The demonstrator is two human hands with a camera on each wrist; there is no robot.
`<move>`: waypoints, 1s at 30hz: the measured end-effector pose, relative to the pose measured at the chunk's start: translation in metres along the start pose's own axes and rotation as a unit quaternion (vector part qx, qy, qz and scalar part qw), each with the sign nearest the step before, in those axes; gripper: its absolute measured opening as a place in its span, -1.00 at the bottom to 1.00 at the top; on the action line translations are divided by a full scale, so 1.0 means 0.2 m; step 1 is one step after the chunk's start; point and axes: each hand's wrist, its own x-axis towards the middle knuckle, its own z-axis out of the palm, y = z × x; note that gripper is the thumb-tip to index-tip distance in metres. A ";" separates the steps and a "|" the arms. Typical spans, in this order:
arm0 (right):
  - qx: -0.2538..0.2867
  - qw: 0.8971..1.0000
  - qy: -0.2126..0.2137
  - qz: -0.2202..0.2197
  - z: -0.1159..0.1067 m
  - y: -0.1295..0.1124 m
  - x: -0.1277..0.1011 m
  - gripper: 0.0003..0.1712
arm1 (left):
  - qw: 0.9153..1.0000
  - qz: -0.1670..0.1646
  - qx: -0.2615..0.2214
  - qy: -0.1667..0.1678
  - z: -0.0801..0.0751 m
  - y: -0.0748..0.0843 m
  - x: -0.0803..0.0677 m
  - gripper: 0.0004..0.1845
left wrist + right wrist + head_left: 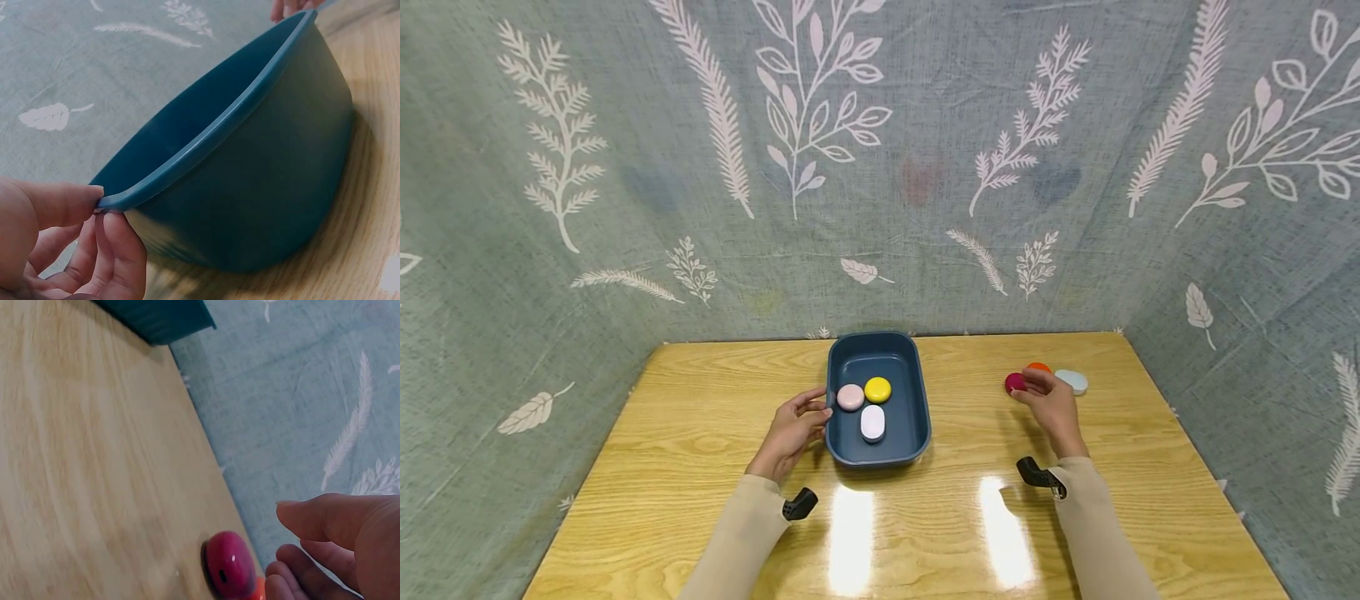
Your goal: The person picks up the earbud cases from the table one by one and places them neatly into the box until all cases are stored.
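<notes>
A dark blue-teal plastic bin (880,460) sits on the table, its walls deep in the left wrist view. My left hand (795,429) pinches its left rim between thumb and fingers (119,250). Inside the bin lie a pale pink round piece (850,397), a yellow round piece (877,389) and a white oblong piece (873,423). Over on the right, my right hand (1051,406) hovers with thumb and fingers apart, holding nothing. Close by its fingertips is a glossy magenta rounded piece (230,565) with a small dark slot. An orange piece (1039,367) is partly hidden behind that hand.
A pale bluish-white oval piece (1071,382) lies just right of the right hand. The wooden table (715,417) ends at a grey-green leaf-print cloth (880,275) behind and at both sides. Dark wrist cameras (801,503) stick out from both sleeves.
</notes>
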 end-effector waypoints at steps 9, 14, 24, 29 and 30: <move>-0.031 0.999 0.035 -0.003 -0.02 0.05 0.00 -0.43 | 1.000 -0.002 0.000 0.000 0.00 0.00 -0.01 -0.47; -0.048 0.997 0.057 -0.014 -0.03 0.09 0.02 -0.46 | 1.000 -0.001 0.000 0.001 0.00 0.00 -0.01 -0.47; -0.074 0.994 0.075 -0.015 -0.01 0.15 0.06 -0.46 | 1.000 -0.003 0.007 0.006 0.00 0.00 -0.01 -0.47; -0.084 0.994 0.071 -0.013 0.01 0.15 0.08 -0.43 | 1.000 -0.006 0.005 0.008 0.00 0.00 -0.01 -0.46; -0.085 0.994 0.071 -0.011 0.02 0.15 0.09 -0.43 | 1.000 -0.007 0.006 0.007 0.01 0.01 -0.01 -0.46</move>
